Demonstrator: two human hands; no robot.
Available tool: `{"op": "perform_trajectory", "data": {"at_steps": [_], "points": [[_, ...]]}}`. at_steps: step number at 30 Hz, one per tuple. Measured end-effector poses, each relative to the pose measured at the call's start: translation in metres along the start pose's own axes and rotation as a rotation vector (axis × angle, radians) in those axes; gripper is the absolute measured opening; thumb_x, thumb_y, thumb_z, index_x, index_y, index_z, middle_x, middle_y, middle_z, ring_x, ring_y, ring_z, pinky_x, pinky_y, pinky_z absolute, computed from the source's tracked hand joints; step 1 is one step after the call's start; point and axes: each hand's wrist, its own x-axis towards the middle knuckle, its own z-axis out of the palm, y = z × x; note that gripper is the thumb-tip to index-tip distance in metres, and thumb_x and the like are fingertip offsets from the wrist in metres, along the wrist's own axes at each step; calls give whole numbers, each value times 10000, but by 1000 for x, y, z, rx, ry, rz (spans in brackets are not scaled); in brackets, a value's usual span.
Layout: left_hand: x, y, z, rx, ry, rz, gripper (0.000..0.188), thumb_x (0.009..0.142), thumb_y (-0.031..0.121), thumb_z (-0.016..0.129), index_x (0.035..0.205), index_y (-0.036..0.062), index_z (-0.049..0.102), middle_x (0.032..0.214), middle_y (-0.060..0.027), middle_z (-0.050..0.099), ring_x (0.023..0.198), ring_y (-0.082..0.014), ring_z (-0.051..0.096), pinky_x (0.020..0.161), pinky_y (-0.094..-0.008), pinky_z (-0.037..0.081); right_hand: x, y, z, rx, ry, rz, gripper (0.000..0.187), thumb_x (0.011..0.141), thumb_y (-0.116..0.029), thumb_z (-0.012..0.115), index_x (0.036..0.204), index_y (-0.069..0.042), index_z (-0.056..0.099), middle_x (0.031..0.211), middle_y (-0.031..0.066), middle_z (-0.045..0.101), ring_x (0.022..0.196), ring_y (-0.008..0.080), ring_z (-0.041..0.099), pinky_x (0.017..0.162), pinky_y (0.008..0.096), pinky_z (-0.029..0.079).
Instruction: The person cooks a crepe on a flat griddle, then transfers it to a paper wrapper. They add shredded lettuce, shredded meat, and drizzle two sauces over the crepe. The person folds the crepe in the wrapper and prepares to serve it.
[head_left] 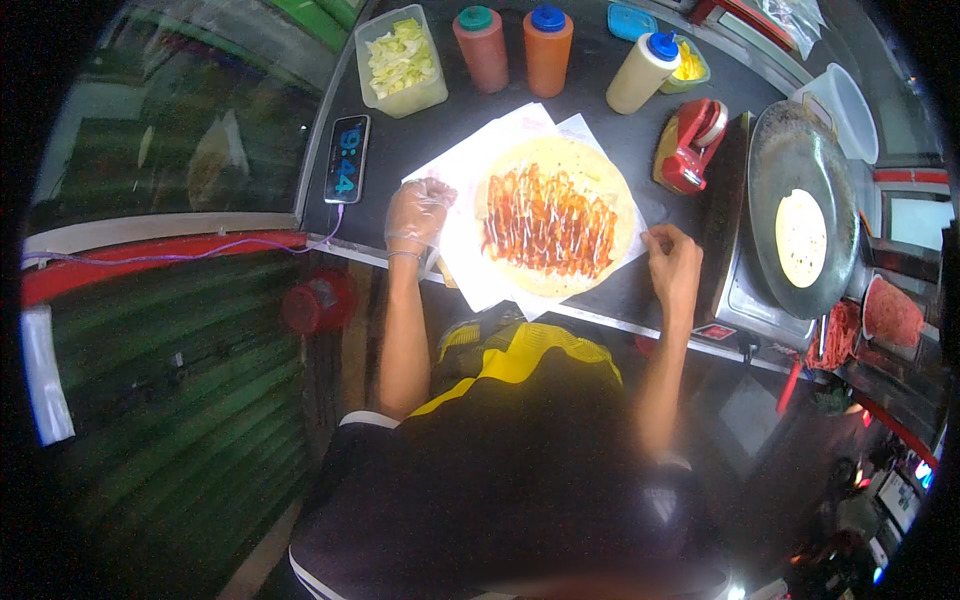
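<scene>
A round flatbread [560,155] lies flat on white paper sheets [462,255] in front of me. Across its middle runs a broad band of reddish filling [550,228], streaked with white sauce. My left hand [416,212], in a thin clear plastic glove, is closed on the left corner of the paper. At the right corner my bare right hand [673,258] pinches the paper's edge between thumb and fingers. Neither hand touches the flatbread.
Behind the paper stand a tub of chopped cabbage [402,62], a red bottle [481,50], an orange bottle [548,52] and a cream bottle [643,73]. A phone [347,160] lies left. A red-handled tool [690,145] sits before the griddle [765,220] holding another flatbread [801,238].
</scene>
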Motion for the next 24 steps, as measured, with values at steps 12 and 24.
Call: {"op": "perform_trajectory", "data": {"at_steps": [12, 24], "points": [[-47, 47, 19, 63, 20, 122, 383, 1105, 348, 676, 1267, 31, 819, 1180, -273, 815, 1108, -475, 783, 967, -522, 609, 1, 9, 2, 5, 6, -31, 195, 978, -133, 834, 1083, 30, 831, 915, 218, 817, 819, 315, 789, 808, 436, 590], [-27, 11, 40, -207, -100, -14, 370, 1067, 326, 760, 1163, -18, 857, 1021, -212, 855, 939, -244, 815, 890, -382, 601, -5, 8, -3, 33, 33, -18, 191, 984, -136, 834, 1071, 33, 823, 917, 230, 815, 851, 349, 804, 818, 453, 597]]}}
